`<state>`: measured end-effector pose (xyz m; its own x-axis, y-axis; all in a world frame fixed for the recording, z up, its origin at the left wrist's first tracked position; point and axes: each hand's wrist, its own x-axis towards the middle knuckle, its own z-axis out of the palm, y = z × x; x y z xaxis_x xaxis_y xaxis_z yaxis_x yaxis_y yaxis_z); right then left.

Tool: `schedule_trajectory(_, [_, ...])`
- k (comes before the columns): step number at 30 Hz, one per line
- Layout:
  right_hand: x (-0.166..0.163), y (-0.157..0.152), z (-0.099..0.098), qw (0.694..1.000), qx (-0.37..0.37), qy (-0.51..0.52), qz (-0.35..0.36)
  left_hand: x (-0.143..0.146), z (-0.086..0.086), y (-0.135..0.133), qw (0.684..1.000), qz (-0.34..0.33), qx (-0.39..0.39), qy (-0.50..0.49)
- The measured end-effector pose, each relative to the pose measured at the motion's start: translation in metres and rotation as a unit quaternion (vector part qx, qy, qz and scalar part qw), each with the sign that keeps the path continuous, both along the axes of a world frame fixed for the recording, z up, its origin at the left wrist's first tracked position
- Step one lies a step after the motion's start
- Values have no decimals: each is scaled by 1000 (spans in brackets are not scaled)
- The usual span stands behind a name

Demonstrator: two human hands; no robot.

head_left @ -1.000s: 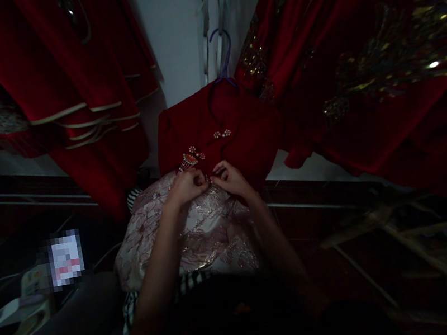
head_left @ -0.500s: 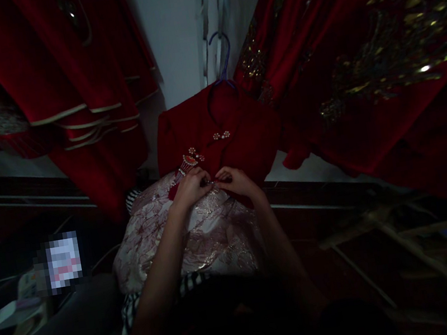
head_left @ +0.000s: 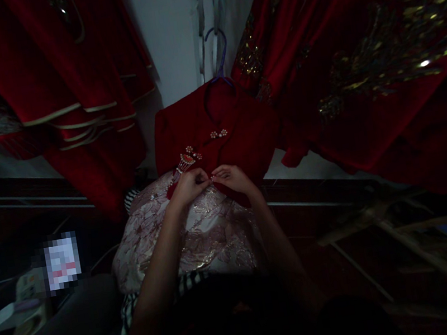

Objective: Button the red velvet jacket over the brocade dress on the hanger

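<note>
A red jacket (head_left: 246, 147) on a purple hanger (head_left: 223, 54) lies in front of me, its lower part over my lap. My left hand (head_left: 193, 185) and my right hand (head_left: 230, 177) meet at its front opening. Both pinch a small beaded clasp (head_left: 212, 179) between the fingertips, which largely hide it. Higher on the front sits a beaded flower clasp (head_left: 219, 133). By my left hand, a fan-shaped beaded ornament (head_left: 187, 161) with hanging strands rests on the red cloth. Pale brocade fabric (head_left: 152, 229) with shiny thread lies under my wrists.
Red garments (head_left: 45, 60) with gold edging hang at the left. A red garment (head_left: 393, 61) with gold sequins hangs at the right. A wooden rack (head_left: 415, 250) stands low at the right, and a blurred-out bright panel (head_left: 62, 262) at the left.
My fingertips have drawn slightly closer together at the clasp. The whole view has shifted a little; the jacket and the hanging garments otherwise look the same.
</note>
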<state>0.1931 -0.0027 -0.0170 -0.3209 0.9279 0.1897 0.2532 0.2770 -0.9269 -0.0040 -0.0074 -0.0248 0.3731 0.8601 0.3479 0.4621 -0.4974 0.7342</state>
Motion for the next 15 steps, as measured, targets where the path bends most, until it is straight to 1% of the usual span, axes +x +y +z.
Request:
schedule_trajectory(3, [0,-1,3,1000,-12,5,-2,1,-2,0,997,-7,-53,-62])
schedule_trajectory(6, [7,-6,11,999,-26,8,31,4,1,1,978,1,-110,-179])
schedule_trajectory(7, [11,-8,16,998,-34,5,51,6,2,2,964,16,-135,-227])
schedule_trajectory(9, [19,-14,25,994,-57,-6,93,8,5,5,926,66,-185,-322])
schedule_trajectory(11, [26,-21,35,988,-86,-18,124,10,7,8,884,106,-209,-404])
schedule_trajectory(13, [31,-26,44,982,-111,-22,149,12,8,10,852,118,-203,-469])
schedule_trajectory(15, [34,-30,49,978,-123,-18,168,14,9,11,831,101,-192,-512])
